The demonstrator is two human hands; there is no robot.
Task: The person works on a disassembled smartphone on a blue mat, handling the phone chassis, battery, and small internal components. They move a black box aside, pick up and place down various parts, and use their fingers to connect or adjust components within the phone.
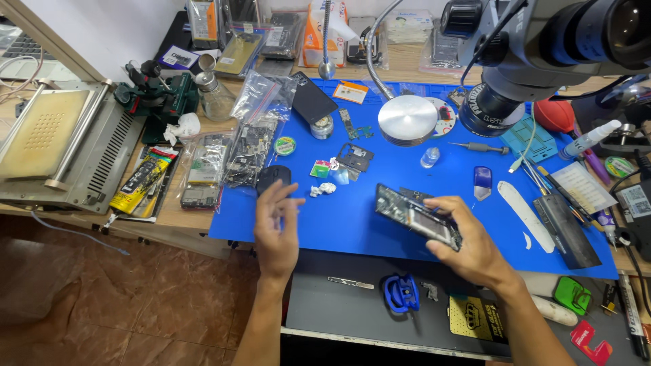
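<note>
My right hand (469,245) grips an opened phone (415,215) with its dark innards showing, tilted over the front of the blue work mat (352,224). My left hand (277,227) hovers above the mat's left front corner, fingers spread and empty, slightly blurred. Just beyond its fingertips lies a black oval object (273,177). Small loose parts, a crumpled white scrap (326,188) and a black frame piece (354,156) lie on the mat between the hands and the lamp.
A microscope head (542,47) hangs over the mat's right side and a round lamp head (407,119) on a gooseneck over its middle. Bagged phone parts (230,152) lie left; a metal heating machine (54,146) far left. Tweezers, tools and a dark flat bar (566,230) lie right.
</note>
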